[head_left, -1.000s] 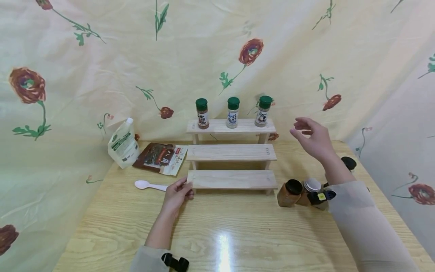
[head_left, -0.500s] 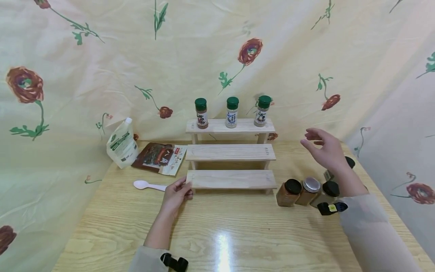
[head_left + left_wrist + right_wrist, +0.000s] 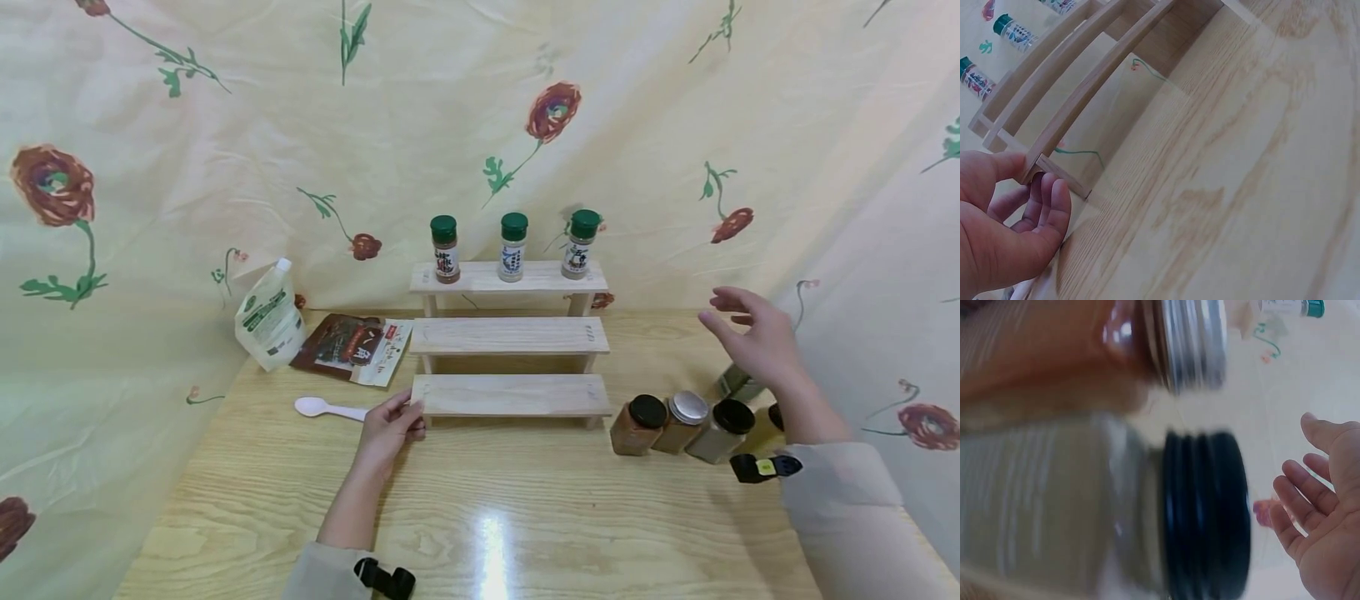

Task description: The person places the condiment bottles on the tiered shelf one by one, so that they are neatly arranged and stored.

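- Left hand (image 3: 389,424) grips wooden rack (image 3: 510,336) at lower left end.
- Right hand (image 3: 759,340) raised, fingers loosely bent, near jars (image 3: 638,426) right of rack.
- Three green-capped bottles (image 3: 512,247) upright along rack top.
- White pouch (image 3: 272,323), brown packet (image 3: 358,348), spoon (image 3: 313,407) at left.

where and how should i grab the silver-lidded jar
Likely best by its silver lid, from above, with the right hand: the jar stands upright with black-lidded jars close on both sides, leaving little room around its body, while the right wrist view shows a ridged lid edge that should help the hold.
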`<state>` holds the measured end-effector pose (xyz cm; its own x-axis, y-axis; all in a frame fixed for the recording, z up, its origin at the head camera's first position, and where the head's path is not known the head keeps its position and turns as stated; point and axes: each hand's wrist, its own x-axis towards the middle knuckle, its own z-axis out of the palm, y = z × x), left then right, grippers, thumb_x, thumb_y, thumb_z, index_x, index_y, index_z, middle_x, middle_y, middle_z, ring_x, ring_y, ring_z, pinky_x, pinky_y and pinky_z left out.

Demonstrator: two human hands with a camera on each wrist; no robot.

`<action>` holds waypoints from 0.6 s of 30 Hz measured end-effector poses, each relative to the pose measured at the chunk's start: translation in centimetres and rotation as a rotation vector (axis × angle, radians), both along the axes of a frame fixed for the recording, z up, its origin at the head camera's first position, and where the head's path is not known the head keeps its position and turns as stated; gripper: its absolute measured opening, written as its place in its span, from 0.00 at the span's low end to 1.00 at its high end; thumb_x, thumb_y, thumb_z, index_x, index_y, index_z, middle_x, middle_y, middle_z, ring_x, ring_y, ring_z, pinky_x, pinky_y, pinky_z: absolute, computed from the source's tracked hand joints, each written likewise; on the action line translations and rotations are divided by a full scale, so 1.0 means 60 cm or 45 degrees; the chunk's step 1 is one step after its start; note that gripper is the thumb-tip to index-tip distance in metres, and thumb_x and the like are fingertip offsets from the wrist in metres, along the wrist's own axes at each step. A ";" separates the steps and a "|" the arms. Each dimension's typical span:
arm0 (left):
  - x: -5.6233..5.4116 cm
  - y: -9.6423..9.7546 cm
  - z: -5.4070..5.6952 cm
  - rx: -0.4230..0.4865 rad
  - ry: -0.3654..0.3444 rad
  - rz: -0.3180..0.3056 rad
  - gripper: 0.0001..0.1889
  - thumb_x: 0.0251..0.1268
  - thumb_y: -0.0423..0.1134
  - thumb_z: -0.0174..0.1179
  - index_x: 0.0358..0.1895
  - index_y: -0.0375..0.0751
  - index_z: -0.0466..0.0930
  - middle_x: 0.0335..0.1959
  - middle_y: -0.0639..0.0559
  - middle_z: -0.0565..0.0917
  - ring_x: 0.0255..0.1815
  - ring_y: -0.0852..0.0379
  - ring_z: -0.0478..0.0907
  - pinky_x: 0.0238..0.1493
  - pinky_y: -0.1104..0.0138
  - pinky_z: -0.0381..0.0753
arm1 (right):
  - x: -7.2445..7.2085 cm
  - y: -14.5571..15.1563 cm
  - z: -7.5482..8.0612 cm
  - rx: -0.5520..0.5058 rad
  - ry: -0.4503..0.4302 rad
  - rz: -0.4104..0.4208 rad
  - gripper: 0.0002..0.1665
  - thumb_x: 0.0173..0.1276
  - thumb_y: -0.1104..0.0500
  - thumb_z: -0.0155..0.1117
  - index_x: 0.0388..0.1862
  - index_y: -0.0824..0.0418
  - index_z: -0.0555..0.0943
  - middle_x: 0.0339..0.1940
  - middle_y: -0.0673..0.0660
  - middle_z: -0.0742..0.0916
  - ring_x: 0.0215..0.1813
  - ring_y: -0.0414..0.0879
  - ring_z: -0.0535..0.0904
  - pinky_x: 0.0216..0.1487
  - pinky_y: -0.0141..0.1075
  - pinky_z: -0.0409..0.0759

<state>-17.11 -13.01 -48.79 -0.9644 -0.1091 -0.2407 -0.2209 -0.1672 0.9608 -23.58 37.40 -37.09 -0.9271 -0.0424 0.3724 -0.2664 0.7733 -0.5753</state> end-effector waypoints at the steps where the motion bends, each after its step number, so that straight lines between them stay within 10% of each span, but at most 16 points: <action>1: 0.000 0.000 0.000 0.000 0.000 0.000 0.26 0.72 0.31 0.62 0.71 0.27 0.69 0.35 0.47 0.80 0.31 0.59 0.80 0.36 0.71 0.88 | 0.001 0.005 0.000 0.002 0.005 -0.009 0.32 0.77 0.50 0.62 0.71 0.68 0.71 0.61 0.72 0.80 0.58 0.49 0.75 0.47 0.14 0.66; 6: 0.000 0.000 -0.001 0.000 0.005 0.003 0.26 0.72 0.31 0.62 0.70 0.27 0.69 0.35 0.47 0.80 0.31 0.59 0.80 0.35 0.71 0.88 | 0.012 0.028 0.002 0.019 0.003 -0.058 0.33 0.77 0.50 0.62 0.70 0.69 0.71 0.60 0.72 0.81 0.50 0.25 0.68 0.44 0.11 0.64; 12: 0.000 0.000 0.001 -0.007 0.003 0.000 0.27 0.72 0.31 0.62 0.71 0.27 0.69 0.35 0.47 0.80 0.31 0.59 0.80 0.36 0.71 0.88 | 0.023 0.052 -0.005 0.067 -0.026 -0.115 0.33 0.78 0.49 0.60 0.71 0.70 0.70 0.61 0.73 0.80 0.57 0.61 0.73 0.43 0.13 0.63; 18: 0.000 0.000 0.000 -0.014 0.000 -0.003 0.27 0.73 0.31 0.62 0.71 0.27 0.69 0.34 0.48 0.79 0.31 0.59 0.80 0.35 0.72 0.88 | 0.031 0.080 -0.018 0.111 -0.064 -0.111 0.32 0.77 0.49 0.61 0.68 0.72 0.72 0.60 0.75 0.79 0.58 0.65 0.73 0.41 0.15 0.62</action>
<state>-17.14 -13.02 -48.77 -0.9647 -0.1091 -0.2395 -0.2213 -0.1560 0.9626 -21.69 42.21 -38.16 -0.9461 0.0089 0.3236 -0.1686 0.8397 -0.5162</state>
